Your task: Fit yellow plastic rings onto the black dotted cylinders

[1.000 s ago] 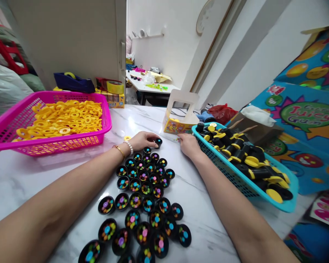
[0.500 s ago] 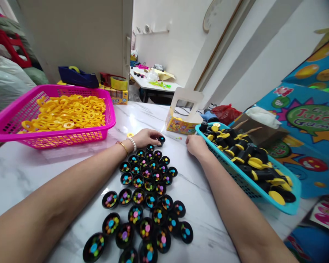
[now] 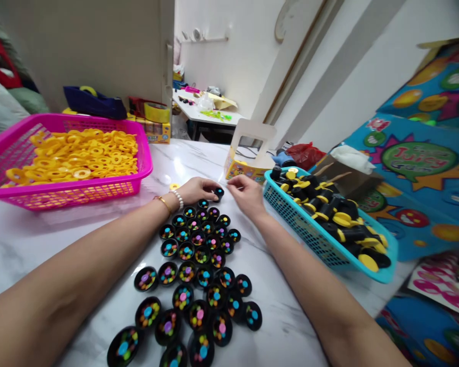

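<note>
Shows, nearest, black cups (image 3: pixel 228 334) with open tops and loose beads (image 3: pixel 154 320), set close on table (image 3: pixel 275 326), some touching. Could tip or spill if brushed by left forearm (image 3: pixel 99 260), running along their left; tight packing might pass a knock on. Farther up, see left hand (image 3: pixel 191 192) narrow, pinching 1 held cup (image 3: pixel 220 195) just past the group. Might slip or tilt, given a fingertip hold. Opposite, see right hand (image 3: pixel 248 196), thumb and fingertips nearly together; can't tell if holding anything. Could bump held cup, given the small gap. At right, see teal basket (image 3: pixel 393 257), heaped; might shed parts if nudged. Beyond, see box (image 3: pixel 245 168) near right knuckles; could get shoved by careless reach.
</note>
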`<action>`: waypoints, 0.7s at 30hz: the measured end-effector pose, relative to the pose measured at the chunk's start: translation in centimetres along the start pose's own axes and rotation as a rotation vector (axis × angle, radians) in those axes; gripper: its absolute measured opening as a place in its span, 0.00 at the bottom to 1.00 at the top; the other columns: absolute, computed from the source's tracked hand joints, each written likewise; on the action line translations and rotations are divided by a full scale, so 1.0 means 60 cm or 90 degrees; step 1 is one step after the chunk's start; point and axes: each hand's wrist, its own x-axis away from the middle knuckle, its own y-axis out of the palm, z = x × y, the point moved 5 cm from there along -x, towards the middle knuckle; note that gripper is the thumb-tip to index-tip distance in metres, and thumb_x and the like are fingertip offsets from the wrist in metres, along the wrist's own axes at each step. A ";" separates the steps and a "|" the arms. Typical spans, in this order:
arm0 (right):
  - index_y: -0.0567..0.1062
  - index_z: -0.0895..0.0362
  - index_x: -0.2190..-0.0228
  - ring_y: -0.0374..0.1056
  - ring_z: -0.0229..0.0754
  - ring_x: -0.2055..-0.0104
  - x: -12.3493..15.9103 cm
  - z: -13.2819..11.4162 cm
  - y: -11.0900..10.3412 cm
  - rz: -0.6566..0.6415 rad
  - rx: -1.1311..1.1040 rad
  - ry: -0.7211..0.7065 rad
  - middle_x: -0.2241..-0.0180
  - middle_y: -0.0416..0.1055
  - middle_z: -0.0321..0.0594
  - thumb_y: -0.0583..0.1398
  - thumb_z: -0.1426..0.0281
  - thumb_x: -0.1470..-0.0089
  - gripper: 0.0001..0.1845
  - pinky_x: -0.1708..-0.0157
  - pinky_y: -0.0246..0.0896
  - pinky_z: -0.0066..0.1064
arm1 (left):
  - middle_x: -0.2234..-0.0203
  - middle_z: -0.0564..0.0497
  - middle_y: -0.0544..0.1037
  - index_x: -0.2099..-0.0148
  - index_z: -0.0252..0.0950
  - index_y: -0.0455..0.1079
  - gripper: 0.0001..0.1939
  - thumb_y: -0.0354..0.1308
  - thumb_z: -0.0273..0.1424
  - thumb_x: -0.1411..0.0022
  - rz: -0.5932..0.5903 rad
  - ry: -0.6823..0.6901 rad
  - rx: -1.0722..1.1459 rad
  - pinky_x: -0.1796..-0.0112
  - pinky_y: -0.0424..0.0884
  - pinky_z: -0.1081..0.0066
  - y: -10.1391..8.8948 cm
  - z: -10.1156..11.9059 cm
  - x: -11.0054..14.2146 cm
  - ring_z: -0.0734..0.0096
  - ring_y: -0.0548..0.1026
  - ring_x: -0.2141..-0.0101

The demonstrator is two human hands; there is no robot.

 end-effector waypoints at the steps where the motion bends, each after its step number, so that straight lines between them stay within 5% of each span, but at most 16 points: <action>1: 0.76 0.57 0.65 0.70 0.38 0.66 0.003 -0.016 0.006 0.011 -0.042 -0.031 0.66 0.76 0.39 0.55 0.71 0.45 0.10 0.63 0.64 0.27 | 0.72 0.52 0.76 0.53 0.33 0.74 0.25 0.65 0.38 0.54 -0.002 0.005 -0.004 0.65 0.68 0.70 0.000 0.000 0.000 0.69 0.72 0.68; 6: 0.78 0.55 0.66 0.69 0.38 0.61 0.020 -0.033 0.012 0.028 -0.052 -0.087 0.65 0.74 0.38 0.58 0.73 0.46 0.08 0.58 0.62 0.26 | 0.65 0.49 0.79 0.53 0.33 0.74 0.25 0.63 0.43 0.51 -0.023 0.013 -0.016 0.57 0.69 0.65 -0.001 0.005 0.000 0.63 0.74 0.63; 14: 0.75 0.56 0.61 0.69 0.42 0.62 0.021 -0.057 0.011 -0.084 0.208 -0.105 0.62 0.72 0.41 0.51 0.62 0.38 0.16 0.66 0.61 0.30 | 0.57 0.54 0.79 0.52 0.40 0.72 0.30 0.62 0.52 0.54 -0.028 -0.045 -0.105 0.47 0.64 0.64 -0.003 0.012 0.003 0.60 0.73 0.55; 17: 0.73 0.57 0.56 0.69 0.43 0.61 0.065 -0.062 -0.037 -0.100 0.237 -0.161 0.62 0.73 0.42 0.52 0.64 0.38 0.15 0.65 0.61 0.30 | 0.57 0.54 0.79 0.50 0.40 0.71 0.36 0.61 0.56 0.57 -0.022 -0.090 -0.125 0.47 0.63 0.64 -0.005 0.008 0.006 0.61 0.73 0.55; 19: 0.74 0.56 0.57 0.68 0.43 0.58 0.141 -0.047 -0.099 -0.081 0.237 -0.217 0.63 0.74 0.42 0.52 0.66 0.39 0.14 0.60 0.61 0.31 | 0.58 0.52 0.79 0.49 0.39 0.70 0.40 0.61 0.58 0.60 -0.015 -0.112 -0.132 0.48 0.64 0.63 -0.005 0.007 0.010 0.61 0.73 0.57; 21: 0.75 0.56 0.58 0.68 0.42 0.61 0.236 -0.004 -0.180 -0.005 0.233 -0.163 0.66 0.74 0.42 0.53 0.68 0.39 0.13 0.59 0.60 0.31 | 0.59 0.52 0.79 0.48 0.39 0.70 0.42 0.62 0.59 0.62 -0.006 -0.116 -0.116 0.49 0.65 0.62 -0.004 0.007 0.010 0.62 0.74 0.59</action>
